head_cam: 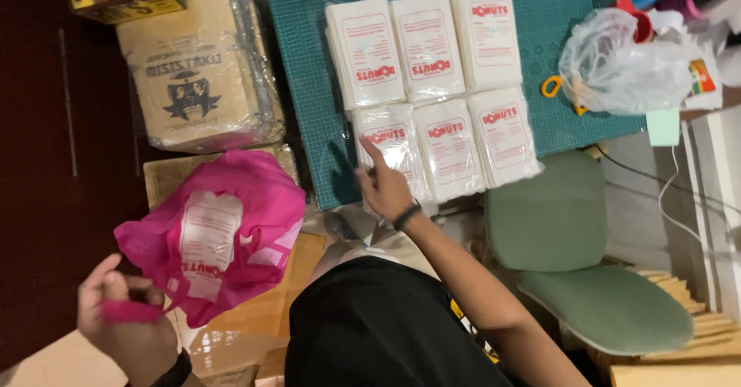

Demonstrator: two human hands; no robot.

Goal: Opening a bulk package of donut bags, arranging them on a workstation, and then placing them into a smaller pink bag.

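Observation:
My left hand is at the lower left, closed around the handle of a pink plastic bag. A white printed packet shows through the bag's side. My right hand reaches up to a green cutting mat, where several white packets with red print lie in two rows. Its index finger is stretched out and touches the lower-left packet, and it holds nothing. A dark band circles that wrist.
A brown wrapped bundle lies left of the mat, and flat cardboard sits under the bag. A green chair stands at the right. A clear plastic bag and yellow-handled scissors rest on the mat's right end.

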